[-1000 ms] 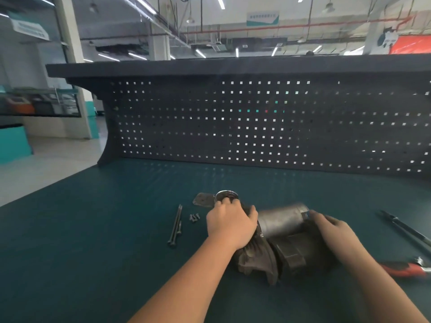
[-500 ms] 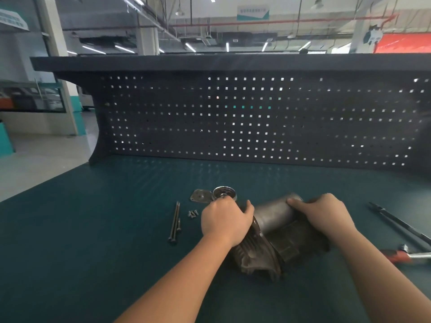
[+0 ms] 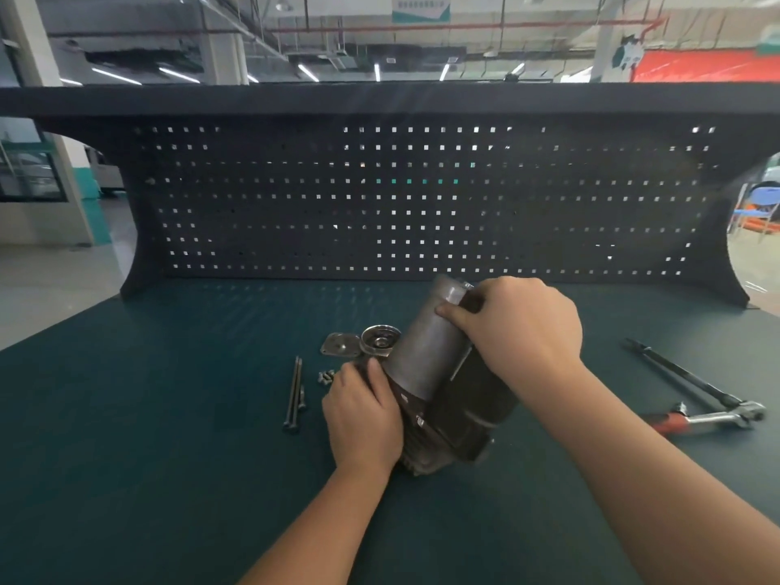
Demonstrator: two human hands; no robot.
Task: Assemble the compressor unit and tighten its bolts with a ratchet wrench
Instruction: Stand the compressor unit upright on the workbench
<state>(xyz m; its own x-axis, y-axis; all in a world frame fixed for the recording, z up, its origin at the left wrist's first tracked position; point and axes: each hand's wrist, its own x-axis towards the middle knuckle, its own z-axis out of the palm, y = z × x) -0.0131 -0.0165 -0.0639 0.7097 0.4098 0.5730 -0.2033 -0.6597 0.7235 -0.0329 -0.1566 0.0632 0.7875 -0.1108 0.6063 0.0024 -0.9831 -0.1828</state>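
my left hand (image 3: 363, 420) grips the compressor unit (image 3: 439, 386) base; my right hand (image 3: 517, 327) clamps its raised cylinder end (tilting it for bolt access, i judge)

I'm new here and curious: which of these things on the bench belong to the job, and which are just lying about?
In the job: compressor unit, gripped by left hand and right hand; long bolts; small screws; flat plate; round cap; ratchet wrench.
Lying about: black bar.

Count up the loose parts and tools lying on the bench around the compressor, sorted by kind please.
Long bolts: 2
Flat cover plate: 1
Round end cap: 1
Heap of small screws: 1, too small to count singly
Red-handled ratchet wrench: 1
Black bar tool: 1
Total: 7
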